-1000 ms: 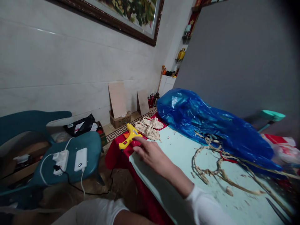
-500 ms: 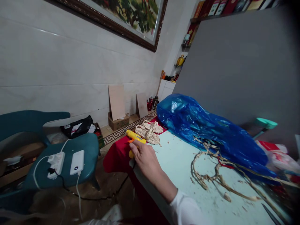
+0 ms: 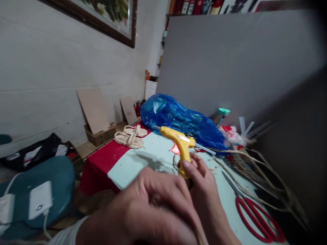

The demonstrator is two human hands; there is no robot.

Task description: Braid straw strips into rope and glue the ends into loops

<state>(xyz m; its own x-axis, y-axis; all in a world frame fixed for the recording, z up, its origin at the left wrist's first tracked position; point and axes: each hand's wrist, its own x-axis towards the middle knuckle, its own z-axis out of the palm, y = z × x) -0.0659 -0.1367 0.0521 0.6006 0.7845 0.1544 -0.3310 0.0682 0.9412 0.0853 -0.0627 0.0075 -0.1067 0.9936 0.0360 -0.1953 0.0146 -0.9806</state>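
A yellow hot glue gun (image 3: 176, 136) with an orange trigger is held up over the table, its nozzle pointing left and a translucent glue stick (image 3: 205, 148) jutting from its back. My right hand (image 3: 204, 180) grips it low on the handle. Close to the camera, my left hand (image 3: 143, 211) is curled and smeared by motion, below and left of the gun; what its fingers close on is hidden. Behind the gun, a pair of woven straw sandals (image 3: 131, 136) lies on the red cloth (image 3: 102, 165) and the table's pale top (image 3: 127, 166).
Red-handled scissors (image 3: 251, 211) lie at the right, beside long straw strands (image 3: 255, 197). A blue plastic bag (image 3: 178, 115) covers the table's back. At left stands a teal chair (image 3: 61, 180) with a white power bank (image 3: 41, 200). A grey panel (image 3: 217, 61) rises behind.
My right hand has brought the glue gun from the table's left edge up and to the right. My left hand has come into the foreground. The view has turned right, showing the scissors.
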